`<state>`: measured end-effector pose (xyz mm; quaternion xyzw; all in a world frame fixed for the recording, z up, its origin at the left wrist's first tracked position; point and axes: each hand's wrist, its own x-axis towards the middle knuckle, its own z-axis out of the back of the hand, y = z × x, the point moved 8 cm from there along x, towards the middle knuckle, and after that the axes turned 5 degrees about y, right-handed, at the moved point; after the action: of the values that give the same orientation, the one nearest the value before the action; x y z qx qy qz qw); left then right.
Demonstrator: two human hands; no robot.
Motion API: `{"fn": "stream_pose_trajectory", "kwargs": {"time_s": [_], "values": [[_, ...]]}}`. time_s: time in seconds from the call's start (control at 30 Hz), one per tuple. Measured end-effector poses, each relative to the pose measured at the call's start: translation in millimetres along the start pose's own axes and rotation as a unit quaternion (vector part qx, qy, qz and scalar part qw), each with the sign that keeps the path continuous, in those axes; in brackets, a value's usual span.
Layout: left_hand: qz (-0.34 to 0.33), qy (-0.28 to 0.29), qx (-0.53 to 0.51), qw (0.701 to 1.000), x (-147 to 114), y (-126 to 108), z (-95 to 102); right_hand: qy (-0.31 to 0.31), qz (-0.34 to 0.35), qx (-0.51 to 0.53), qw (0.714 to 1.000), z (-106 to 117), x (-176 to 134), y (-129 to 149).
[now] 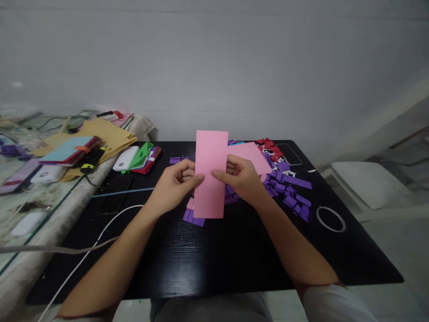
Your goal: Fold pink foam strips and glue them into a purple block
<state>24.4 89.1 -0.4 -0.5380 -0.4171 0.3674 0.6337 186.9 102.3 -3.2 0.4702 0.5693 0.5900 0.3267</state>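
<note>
Both hands hold one tall pink paper strip [210, 152] upright above the black table [208, 259]. My left hand [176, 183] pinches its left edge and my right hand [241, 178] pinches its right edge at mid height. Behind the strip a second pink sheet [253, 154] lies flat on the table. Several purple paper pieces [288, 190] are scattered under and to the right of my hands, with a few more [193, 216] below the strip.
Red paper pieces [270, 148] lie at the back. A fan of coloured paper [145, 157] and a white device [124, 158] sit back left. A white ring [331, 219] lies right. A white cable [100, 237] crosses the left. A cluttered side table [40, 179] holds envelopes and notebooks.
</note>
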Motion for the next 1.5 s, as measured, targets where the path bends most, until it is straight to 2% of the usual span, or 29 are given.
{"fn": "stream_pose_trajectory", "kwargs": {"time_s": [0.17, 0.33, 0.47, 0.63, 0.73, 0.9, 1.0, 1.13, 1.2, 1.27, 1.37, 1.43, 1.5], "values": [[-0.086, -0.062, -0.009, 0.994, -5.0, -12.7, 6.3, -0.008, -0.014, 0.005, 1.000, -0.1, -2.1, -0.8], [-0.111, -0.026, 0.102, 0.988, -8.3, -19.1, -1.7, -0.011, -0.026, 0.019, 0.999, -5.3, -6.2, 1.2], [-0.124, -0.033, 0.156, 0.979, -10.0, -23.5, -1.1, 0.004, -0.049, 0.037, 0.998, -11.1, -8.8, -0.7], [-0.138, -0.033, 0.209, 0.968, -10.5, -23.8, -2.2, -0.028, -0.055, 0.044, 0.997, -9.5, -11.8, -1.0], [-0.165, -0.045, 0.273, 0.947, -12.0, -26.9, -0.4, -0.034, -0.033, 0.026, 0.999, -11.2, -14.8, 4.9], [-0.215, -0.089, 0.393, 0.889, -16.9, -36.9, 2.8, -0.033, 0.038, -0.075, 0.996, -12.0, -20.3, 20.4], [-0.217, -0.118, 0.412, 0.877, -18.3, -39.7, 5.9, -0.036, 0.089, -0.149, 0.984, -8.8, -21.9, 29.1], [-0.213, -0.135, 0.387, 0.887, -17.7, -41.7, 9.3, -0.060, 0.145, -0.277, 0.948, -0.1, -22.3, 40.7], [-0.210, -0.133, 0.347, 0.904, -17.0, -42.0, 10.7, -0.039, 0.147, -0.298, 0.942, 1.2, -19.8, 41.4], [-0.196, -0.131, 0.292, 0.927, -16.1, -40.8, 13.0, 0.002, 0.119, -0.278, 0.953, 0.7, -15.6, 36.3], [-0.148, -0.130, 0.202, 0.959, -14.6, -34.4, 17.1, 0.044, 0.064, -0.184, 0.980, 0.3, -10.7, 26.2], [-0.112, -0.123, 0.156, 0.974, -13.4, -28.4, 18.1, 0.024, 0.054, -0.130, 0.990, 3.5, -9.7, 25.1], [-0.090, -0.101, 0.133, 0.982, -11.8, -24.0, 16.1, -0.023, 0.069, -0.129, 0.989, 8.9, -11.2, 29.4]]}}
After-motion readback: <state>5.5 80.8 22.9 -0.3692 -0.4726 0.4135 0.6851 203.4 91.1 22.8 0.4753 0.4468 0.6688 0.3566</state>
